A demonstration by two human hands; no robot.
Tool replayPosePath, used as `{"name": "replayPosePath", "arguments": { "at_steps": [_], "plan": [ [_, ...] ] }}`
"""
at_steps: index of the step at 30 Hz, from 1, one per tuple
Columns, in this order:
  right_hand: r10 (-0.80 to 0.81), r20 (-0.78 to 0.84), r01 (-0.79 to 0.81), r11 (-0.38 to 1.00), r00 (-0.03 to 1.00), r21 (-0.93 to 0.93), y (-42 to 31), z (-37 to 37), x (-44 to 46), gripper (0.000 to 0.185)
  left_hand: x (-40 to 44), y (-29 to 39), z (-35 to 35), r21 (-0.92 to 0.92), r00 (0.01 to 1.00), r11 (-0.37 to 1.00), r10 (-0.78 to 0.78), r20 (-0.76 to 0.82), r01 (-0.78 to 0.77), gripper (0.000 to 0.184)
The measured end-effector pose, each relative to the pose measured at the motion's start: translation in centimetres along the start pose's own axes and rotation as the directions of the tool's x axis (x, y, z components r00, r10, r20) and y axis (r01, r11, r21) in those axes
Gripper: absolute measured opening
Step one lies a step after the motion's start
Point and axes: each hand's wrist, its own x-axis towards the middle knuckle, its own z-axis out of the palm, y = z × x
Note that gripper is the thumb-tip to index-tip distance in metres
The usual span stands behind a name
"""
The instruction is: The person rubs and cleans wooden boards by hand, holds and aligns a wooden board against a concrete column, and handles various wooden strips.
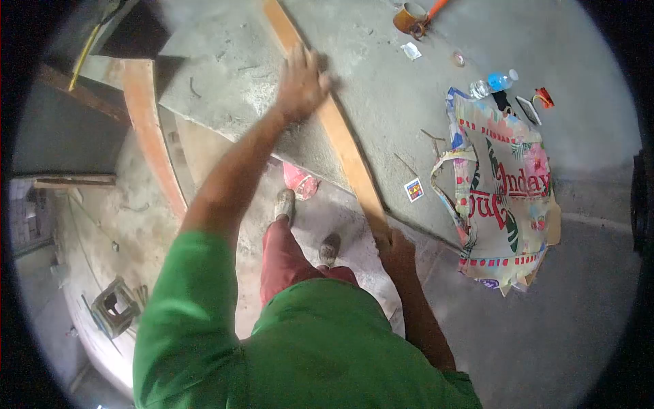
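A long, narrow wooden plank point(344, 146) lies slantwise across a raised concrete slab, its near end jutting past the slab's edge. My left hand point(303, 83) is over the plank's upper part, slightly blurred, with fingers and thumb spanning its width. Close to my body, my right hand point(396, 251) is wrapped round the plank's near end. A small matchbox-like packet point(414, 190) with a coloured label rests on the slab to the right of the plank.
A printed bag point(507, 194) lies at right, beside a bottle with blue on it point(501, 82) and a phone-like object point(528, 110). A brown mug point(411, 20) stands at the top. Another board point(150, 129) leans at left. A pink bag point(300, 180) lies near my feet.
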Motion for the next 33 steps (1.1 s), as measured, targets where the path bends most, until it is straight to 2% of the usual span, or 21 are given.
{"name": "replayPosePath", "arguments": {
  "at_steps": [3, 4, 7, 9, 10, 11, 12, 13, 15, 16, 19, 21, 24, 26, 27, 28, 29, 30, 31, 32, 33],
  "plan": [
    [0.102, 0.099, -0.103, 0.995, 0.990, 0.008, 3.8, -1.0, -8.4, 0.046, -6.0, 6.7, -1.7, 0.020, 0.999, 0.999, 0.028, 0.038, -0.029, 0.077],
    [0.130, 0.126, -0.125, 0.991, 0.983, -0.042, 4.7, -1.8, -11.2, 0.040, -8.0, 9.2, -2.8, -0.038, 0.999, 0.999, 0.005, 0.050, -0.003, 0.075],
    [0.248, 0.104, -0.245, 0.969, 0.963, -0.042, 6.7, -3.4, -17.4, 0.031, -12.5, 15.2, -4.8, -0.136, 0.992, 0.986, -0.080, 0.102, 0.093, 0.076],
    [0.263, -0.004, -0.260, 0.953, 0.965, -0.153, 4.5, -5.9, -18.9, 0.033, -12.8, 16.5, -6.3, -0.167, 0.985, 0.975, -0.131, 0.113, 0.149, 0.079],
    [0.262, -0.010, -0.260, 0.954, 0.965, -0.151, 4.9, -5.9, -19.2, 0.033, -12.8, 16.1, -6.9, -0.212, 0.954, 0.949, -0.183, 0.237, 0.235, 0.079],
    [0.122, -0.047, -0.127, 0.981, 0.991, -0.145, 5.4, -6.0, -19.4, 0.040, -12.8, 16.1, -7.6, -0.244, 0.906, 0.915, -0.221, 0.361, 0.320, 0.079],
    [-0.021, -0.085, 0.008, 0.989, 0.996, -0.146, 5.7, -6.0, -19.4, 0.051, -13.0, 16.9, -8.8, -0.156, 0.894, 0.902, -0.351, 0.278, 0.402, 0.072],
    [-0.020, -0.096, 0.006, 0.989, 0.995, -0.145, 5.7, -5.7, -19.3, 0.051, -13.3, 16.6, -8.7, -0.159, 0.899, 0.906, -0.342, 0.273, 0.392, 0.072],
    [-0.054, 0.013, 0.055, 0.988, 0.998, -0.146, 5.2, -4.7, -19.0, 0.064, -14.6, 14.5, -7.5, 0.078, 0.977, 0.984, -0.169, 0.129, 0.160, 0.064],
    [-0.123, 0.042, 0.129, 0.961, 0.992, -0.243, 5.7, -3.7, -18.4, 0.066, -14.6, 13.2, -6.8, 0.111, 0.978, 0.983, -0.161, 0.135, 0.146, 0.061],
    [-0.115, -0.050, 0.102, 0.974, 0.992, -0.200, 4.8, 0.0, -13.6, 0.058, -12.4, 8.2, -5.7, 0.198, 0.987, 0.975, -0.126, 0.102, 0.104, 0.061],
    [-0.210, -0.165, 0.188, 0.973, 0.964, -0.137, 1.7, 0.8, -8.1, 0.056, -8.9, 3.4, -5.1, 0.273, 0.985, 0.961, -0.093, 0.145, 0.051, 0.063],
    [-0.275, -0.227, 0.294, 0.955, 0.934, 0.051, -2.4, 1.6, -2.1, 0.053, -4.4, -2.0, -6.7, 0.373, 0.977, 0.926, -0.122, 0.175, 0.049, 0.066],
    [-0.204, -0.140, 0.245, 0.866, 0.969, 0.436, -7.9, -1.1, -0.5, 0.047, -2.4, -2.8, -9.6, 0.237, 0.936, 0.905, -0.333, -0.118, 0.352, 0.064],
    [-0.154, 0.112, 0.060, 0.807, 0.982, 0.587, -9.9, -3.1, -0.4, 0.045, -2.8, -2.1, -10.6, 0.242, 0.937, 0.905, -0.329, -0.121, 0.349, 0.064],
    [-0.142, 0.294, -0.146, 0.620, 0.945, 0.770, -11.3, -4.3, -0.5, 0.044, -4.6, -0.5, -11.5, -0.163, 0.852, 0.877, -0.478, -0.214, 0.451, 0.060],
    [-0.183, 0.460, -0.365, 0.390, 0.869, 0.845, -12.6, -5.2, -0.5, 0.044, -6.4, 1.2, -12.3, -0.550, 0.734, 0.710, -0.636, -0.236, 0.439, 0.056],
    [-0.192, 0.462, -0.360, 0.401, 0.866, 0.842, -13.8, -5.9, -0.4, 0.044, -7.8, 2.6, -13.0, -0.759, 0.682, 0.368, -0.719, 0.134, 0.538, 0.054],
    [-0.275, 0.451, -0.398, 0.230, 0.849, 0.888, -15.0, -6.4, -0.4, 0.044, -9.4, 4.1, -13.7, -0.791, 0.604, -0.036, -0.624, 0.495, 0.611, 0.052],
    [-0.354, 0.427, -0.439, 0.051, 0.832, 0.897, -16.1, -6.9, -0.5, 0.046, -10.7, 6.6, -15.2, -0.805, 0.638, -0.311, -0.493, 0.591, 0.505, 0.051],
    [-0.364, 0.429, -0.439, 0.061, 0.827, 0.897, -17.2, -7.4, -0.5, 0.046, -11.4, 8.7, -17.2, -0.728, 0.694, -0.565, -0.341, 0.634, 0.387, 0.049]
  ]
}}
